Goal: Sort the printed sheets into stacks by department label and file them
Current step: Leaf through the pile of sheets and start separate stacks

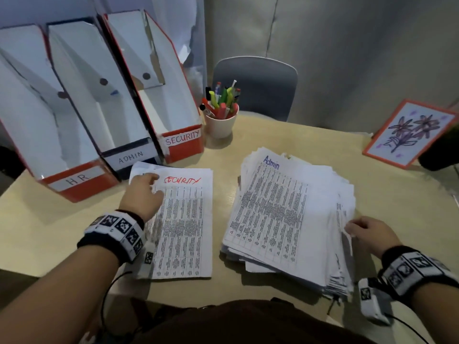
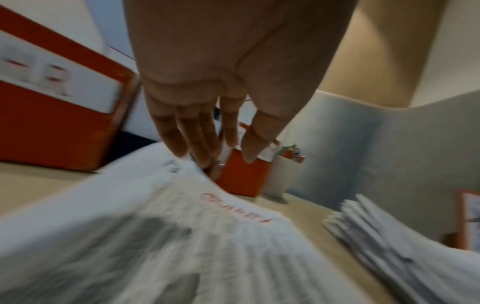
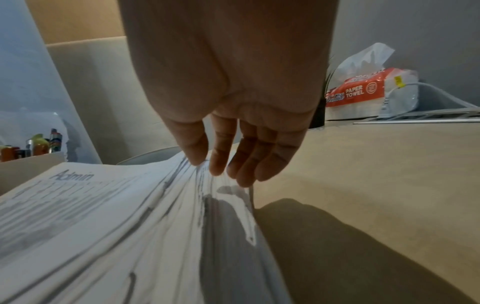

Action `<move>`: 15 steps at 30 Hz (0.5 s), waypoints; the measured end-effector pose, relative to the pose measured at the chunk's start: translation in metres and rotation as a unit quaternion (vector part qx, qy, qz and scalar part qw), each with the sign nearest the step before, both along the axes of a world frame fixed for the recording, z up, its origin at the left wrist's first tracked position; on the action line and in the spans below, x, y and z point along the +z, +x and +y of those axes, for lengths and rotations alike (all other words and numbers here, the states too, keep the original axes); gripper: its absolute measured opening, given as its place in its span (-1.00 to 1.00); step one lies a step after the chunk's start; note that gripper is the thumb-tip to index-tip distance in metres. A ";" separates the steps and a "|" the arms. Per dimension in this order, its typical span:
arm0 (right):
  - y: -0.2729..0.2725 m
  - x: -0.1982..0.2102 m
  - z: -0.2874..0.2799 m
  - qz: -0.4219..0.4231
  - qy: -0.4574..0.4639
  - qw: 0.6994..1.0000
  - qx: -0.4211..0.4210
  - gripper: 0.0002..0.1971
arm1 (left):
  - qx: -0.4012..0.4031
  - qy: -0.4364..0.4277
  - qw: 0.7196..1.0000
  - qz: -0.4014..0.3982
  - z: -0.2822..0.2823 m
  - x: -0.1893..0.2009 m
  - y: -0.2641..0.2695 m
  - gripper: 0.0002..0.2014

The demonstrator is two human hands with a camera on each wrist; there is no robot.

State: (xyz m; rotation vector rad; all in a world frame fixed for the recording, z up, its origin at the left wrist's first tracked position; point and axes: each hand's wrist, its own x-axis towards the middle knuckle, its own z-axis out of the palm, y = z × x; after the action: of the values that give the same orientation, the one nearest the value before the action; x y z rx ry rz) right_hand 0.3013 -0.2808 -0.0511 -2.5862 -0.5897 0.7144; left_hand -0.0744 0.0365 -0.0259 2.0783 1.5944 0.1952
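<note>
While left fingers [image 2: 179, 133] lie straight on the Security sheet [image 1: 183, 219], right fingers [image 3: 221, 148] rest loosely against the edge of the Admin stack [image 1: 273, 207].

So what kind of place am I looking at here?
Probably an office desk used for paperwork: a row of red and blue cardboard file boxes labelled HR, ADMIN and SECURITY, stacks of white printed sheets on the beige tabletop, and a white cup full of pens and highlighters.

Matt printed paper sheets [image 1: 273, 214]; glossy cardboard file boxes [image 1: 182, 145]; smooth matt tabletop [image 1: 397, 219].
</note>
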 end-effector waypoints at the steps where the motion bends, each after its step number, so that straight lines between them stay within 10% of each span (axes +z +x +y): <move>1: -0.002 0.001 0.003 0.012 0.005 1.000 -0.006 -0.89 | -0.032 -0.025 0.999 -0.027 -0.004 0.003 0.017 -0.67; 8: -0.022 0.000 0.029 0.111 -0.002 0.993 -0.028 -0.65 | -0.124 -0.236 0.959 -0.093 -0.054 -0.016 0.115 -0.80; 15: -0.029 -0.003 0.031 0.073 0.003 0.994 -0.076 -0.61 | -0.079 -0.269 0.954 -0.103 -0.075 -0.035 0.135 -0.74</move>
State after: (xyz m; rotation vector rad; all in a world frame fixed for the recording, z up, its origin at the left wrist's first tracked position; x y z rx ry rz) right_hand 0.2725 -0.2497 -0.0545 -2.5138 -0.3457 0.8385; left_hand 0.0604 -0.0389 -0.0608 1.6842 1.1837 -0.0725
